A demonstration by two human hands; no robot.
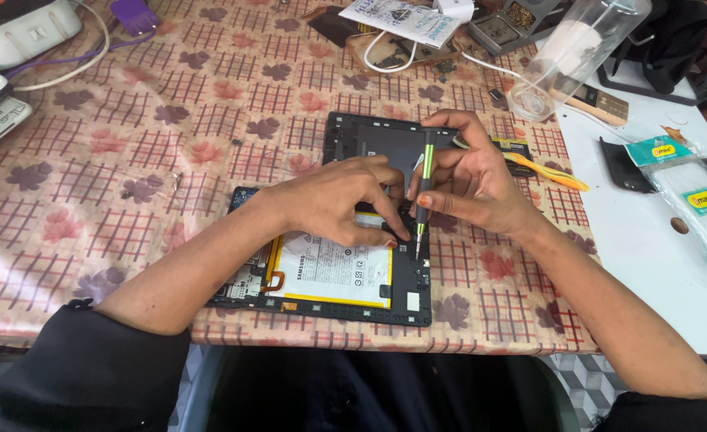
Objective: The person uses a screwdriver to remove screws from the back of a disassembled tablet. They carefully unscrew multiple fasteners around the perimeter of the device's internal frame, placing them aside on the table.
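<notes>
An opened tablet (pixel 321 308) lies on the patterned tablecloth, its white battery (pixel 333 272) and circuit board exposed. Behind it sits its dark back cover (pixel 369 140). My left hand (pixel 333 200) presses down on the tablet's upper part, fingertips near the right edge. My right hand (pixel 469 180) holds a slim black and green screwdriver (pixel 422 192) upright, its tip on the tablet's right edge next to my left fingertips.
An orange-handled tool (pixel 545 172) lies right of my right hand. A clear plastic cylinder (pixel 573 52), a dark phone cover (pixel 621 164) and plastic packets (pixel 701 204) sit on a white board (pixel 649 272) at right. Cables, small parts and grey devices (pixel 9 32) are at the back.
</notes>
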